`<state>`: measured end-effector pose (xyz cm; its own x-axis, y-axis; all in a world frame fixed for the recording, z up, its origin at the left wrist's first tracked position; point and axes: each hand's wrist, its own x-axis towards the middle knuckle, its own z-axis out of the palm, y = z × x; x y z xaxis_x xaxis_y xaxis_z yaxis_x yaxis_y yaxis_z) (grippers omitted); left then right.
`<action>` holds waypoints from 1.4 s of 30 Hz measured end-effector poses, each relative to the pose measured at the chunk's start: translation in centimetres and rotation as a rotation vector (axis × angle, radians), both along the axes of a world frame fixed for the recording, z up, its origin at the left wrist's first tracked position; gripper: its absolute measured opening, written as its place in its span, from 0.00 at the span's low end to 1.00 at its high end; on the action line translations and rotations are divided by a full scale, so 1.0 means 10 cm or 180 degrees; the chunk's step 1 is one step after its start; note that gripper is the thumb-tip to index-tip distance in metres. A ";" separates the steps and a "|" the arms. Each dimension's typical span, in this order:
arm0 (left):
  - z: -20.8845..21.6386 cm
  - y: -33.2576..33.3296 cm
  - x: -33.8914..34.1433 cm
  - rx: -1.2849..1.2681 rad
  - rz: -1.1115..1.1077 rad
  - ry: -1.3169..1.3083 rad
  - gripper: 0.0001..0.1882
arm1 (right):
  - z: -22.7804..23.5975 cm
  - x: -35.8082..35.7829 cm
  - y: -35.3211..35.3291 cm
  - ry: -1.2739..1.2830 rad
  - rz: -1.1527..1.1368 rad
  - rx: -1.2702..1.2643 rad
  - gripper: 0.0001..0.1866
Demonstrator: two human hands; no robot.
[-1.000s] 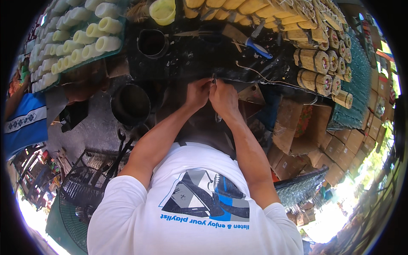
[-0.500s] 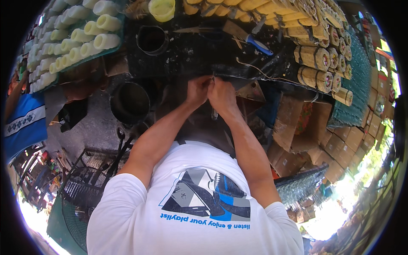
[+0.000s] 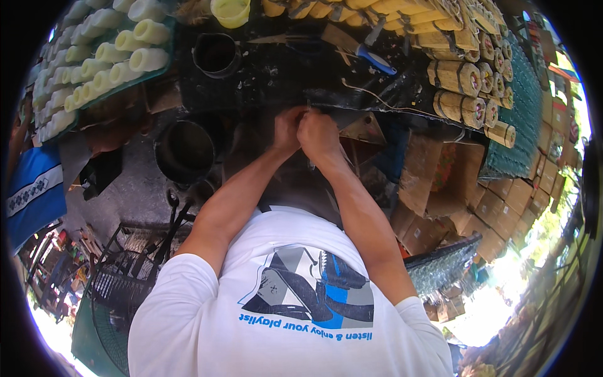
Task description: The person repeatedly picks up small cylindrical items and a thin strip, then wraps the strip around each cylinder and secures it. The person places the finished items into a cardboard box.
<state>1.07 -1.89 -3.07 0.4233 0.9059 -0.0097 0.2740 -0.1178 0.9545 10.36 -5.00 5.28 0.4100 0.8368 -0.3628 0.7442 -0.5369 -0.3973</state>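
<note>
At the near edge of the black worktable (image 3: 276,81), my left hand (image 3: 288,130) and my right hand (image 3: 318,133) meet with their fingers pinched together. Both are closed. Whatever lies between the fingertips is too small and too covered to make out. A shiny thin bit shows below my right hand, its kind unclear. On the table beyond the hands lie a blue-handled brush (image 3: 377,61) and a long pointed tool (image 3: 270,39). A pale cord (image 3: 377,99) trails along the edge to the right of my hands.
Stacked yellow-tan cylinders (image 3: 455,76) fill the back right. Whitish hollow cylinders (image 3: 148,60) stand on a tray at back left. A dark pot (image 3: 216,56) and a yellow-green bowl (image 3: 230,11) sit on the table. Below are a bucket (image 3: 184,152), an open carton (image 3: 414,179) and a fan (image 3: 116,283).
The whole view has shifted slightly, so the table things sit a little further left and up. My hands stay together at the table edge, still closed.
</note>
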 end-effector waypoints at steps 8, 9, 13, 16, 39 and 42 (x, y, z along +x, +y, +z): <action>-0.24 0.01 -0.04 0.0462 -0.0097 0.0129 0.15 | 0.02 -0.02 -0.02 -0.0015 -0.0020 -0.0117 0.12; -0.21 0.02 -0.04 0.0559 -0.0136 0.0132 0.14 | -0.02 -0.02 -0.03 0.0010 -0.0047 -0.0049 0.11; -0.20 0.01 -0.01 0.0616 -0.0063 0.0079 0.14 | -0.04 -0.02 -0.02 -0.0051 -0.0030 -0.0085 0.10; -0.29 0.04 0.02 0.0706 -0.0012 0.0058 0.13 | -0.02 -0.01 -0.01 -0.0363 0.0218 0.0006 0.09; -0.06 0.09 0.03 0.0295 0.0017 0.0258 0.08 | 0.05 0.13 -0.03 -0.0488 0.0312 -0.0191 0.13; -0.03 0.07 0.04 0.0233 0.0029 0.0320 0.08 | 0.04 0.15 -0.05 -0.0475 0.0337 -0.0232 0.13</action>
<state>1.47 -1.19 -3.41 0.4152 0.9096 0.0147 0.3691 -0.1832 0.9112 11.85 -5.50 5.72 0.3749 0.8518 -0.3658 0.8459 -0.4758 -0.2411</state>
